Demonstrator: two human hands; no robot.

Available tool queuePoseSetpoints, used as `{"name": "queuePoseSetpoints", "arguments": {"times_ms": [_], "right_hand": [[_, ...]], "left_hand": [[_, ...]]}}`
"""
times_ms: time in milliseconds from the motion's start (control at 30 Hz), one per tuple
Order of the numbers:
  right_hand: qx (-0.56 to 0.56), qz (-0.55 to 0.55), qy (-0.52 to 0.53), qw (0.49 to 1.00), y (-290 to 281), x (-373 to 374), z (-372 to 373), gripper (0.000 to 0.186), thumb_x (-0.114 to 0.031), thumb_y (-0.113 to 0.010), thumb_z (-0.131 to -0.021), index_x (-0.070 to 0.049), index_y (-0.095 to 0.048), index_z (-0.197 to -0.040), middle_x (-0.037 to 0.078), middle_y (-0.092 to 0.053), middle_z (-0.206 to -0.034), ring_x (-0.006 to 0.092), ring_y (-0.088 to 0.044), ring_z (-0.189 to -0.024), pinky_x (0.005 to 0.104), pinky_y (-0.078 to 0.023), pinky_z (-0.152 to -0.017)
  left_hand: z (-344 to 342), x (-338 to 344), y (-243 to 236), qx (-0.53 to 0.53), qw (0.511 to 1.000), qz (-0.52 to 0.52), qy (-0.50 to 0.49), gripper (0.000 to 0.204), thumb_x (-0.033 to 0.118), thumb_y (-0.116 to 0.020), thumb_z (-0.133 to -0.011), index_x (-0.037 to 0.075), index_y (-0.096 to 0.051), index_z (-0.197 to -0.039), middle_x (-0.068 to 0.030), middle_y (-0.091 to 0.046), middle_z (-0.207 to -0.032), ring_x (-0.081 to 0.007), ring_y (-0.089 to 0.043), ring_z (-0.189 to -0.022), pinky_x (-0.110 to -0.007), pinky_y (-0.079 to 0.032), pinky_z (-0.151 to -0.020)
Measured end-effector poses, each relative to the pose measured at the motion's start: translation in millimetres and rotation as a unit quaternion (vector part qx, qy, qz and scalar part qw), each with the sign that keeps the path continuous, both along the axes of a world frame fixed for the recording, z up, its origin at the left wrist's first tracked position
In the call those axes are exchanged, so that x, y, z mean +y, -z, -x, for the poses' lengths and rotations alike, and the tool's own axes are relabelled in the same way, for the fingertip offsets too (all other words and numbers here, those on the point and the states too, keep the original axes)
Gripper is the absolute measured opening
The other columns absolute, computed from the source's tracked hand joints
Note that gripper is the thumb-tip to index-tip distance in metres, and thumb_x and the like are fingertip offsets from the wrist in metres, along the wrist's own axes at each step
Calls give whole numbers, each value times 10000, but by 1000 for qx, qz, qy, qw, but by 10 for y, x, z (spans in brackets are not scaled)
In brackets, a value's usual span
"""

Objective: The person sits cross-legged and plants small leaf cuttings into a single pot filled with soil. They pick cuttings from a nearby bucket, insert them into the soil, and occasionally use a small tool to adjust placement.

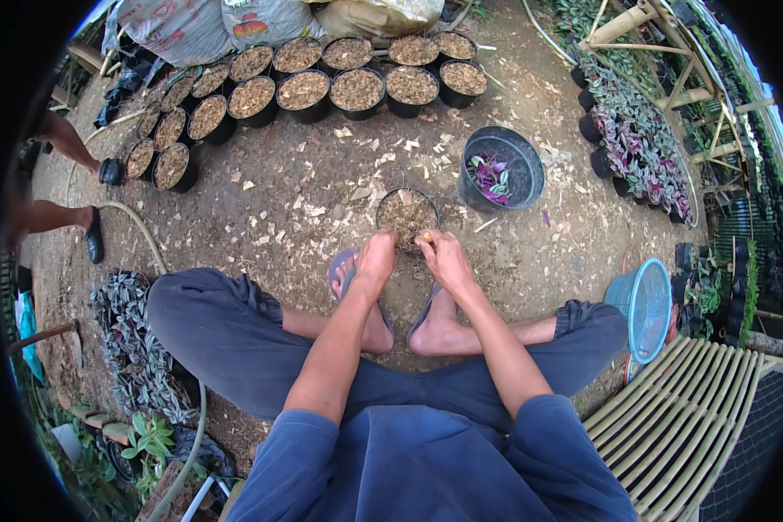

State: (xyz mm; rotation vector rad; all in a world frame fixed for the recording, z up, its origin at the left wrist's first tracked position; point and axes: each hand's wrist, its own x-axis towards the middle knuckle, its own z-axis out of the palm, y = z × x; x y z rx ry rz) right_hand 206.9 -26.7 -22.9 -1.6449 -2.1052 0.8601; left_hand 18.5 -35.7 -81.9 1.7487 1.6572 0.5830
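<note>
A small black pot (406, 193) filled with brown, chip-like growing mix stands on the ground between my feet. Both hands meet its near rim. My left hand (378, 256) is closed at the near left side, its fingertips hidden behind the knuckles. At the near right side my right hand (445, 259) is also closed, thumb and fingers pinched together; whatever either one grips is too small or hidden. Just beyond, to the right, a larger black bucket (528, 174) contains purple-and-green leafy cuttings (489, 177).
Several filled black pots (358, 90) line the far side before stuffed sacks (176, 30). Potted purple plants (639, 143) run along the right, near a blue-rimmed basket (649, 311) and a bamboo bench (679, 418). A hose (143, 228) and another person's legs (61, 217) are at left.
</note>
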Motion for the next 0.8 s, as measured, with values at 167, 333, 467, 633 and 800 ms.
{"name": "queuePoseSetpoints", "arguments": {"times_ms": [167,333,467,633,800], "right_hand": [[-13,14,0,1000,-12,-9,-8,295,-250,-680,-1018,-5,-725,-1175,254,-754,-1035,455,-684,-1018,533,-552,-920],[-24,33,-2,999,-4,-15,-17,305,-238,-686,-1011,3,-721,-1195,254,-755,-1052,452,-687,-1019,532,-551,-930],[-4,13,-4,1000,-4,-11,-18,293,-230,-685,-1010,0,-720,-1187,259,-753,-1044,449,-684,-1029,533,-547,-937],[-27,38,-8,999,-29,-11,-12,304,-234,-685,-1011,6,-719,-1195,263,-751,-1052,447,-678,-1051,530,-544,-948],[7,20,18,1000,-90,-36,-27,310,-260,-695,-1009,0,-724,-1176,258,-754,-1063,445,-682,-1045,526,-542,-952]], "left_hand": [[6,-2,26,-4,1000,11,-2,243,-110,-622,-750,5,-684,-955,-247,-700,-1091,-475,-695,-1052,-546,-566,-915],[-5,-12,68,-37,998,-50,-14,105,-76,-658,-751,-32,-626,-841,-239,-665,-941,-483,-676,-928,-546,-550,-811],[4,6,71,-9,1000,1,-1,220,-109,-610,-752,3,-665,-933,-238,-695,-1071,-474,-695,-1035,-546,-566,-893],[-3,-9,7,-19,1000,2,-10,208,-107,-600,-756,6,-659,-920,-234,-684,-1050,-478,-692,-1015,-546,-564,-879],[2,7,-43,-25,1000,-8,-4,180,-110,-602,-749,-13,-643,-895,-231,-682,-1058,-477,-684,-1025,-545,-557,-875]]}}
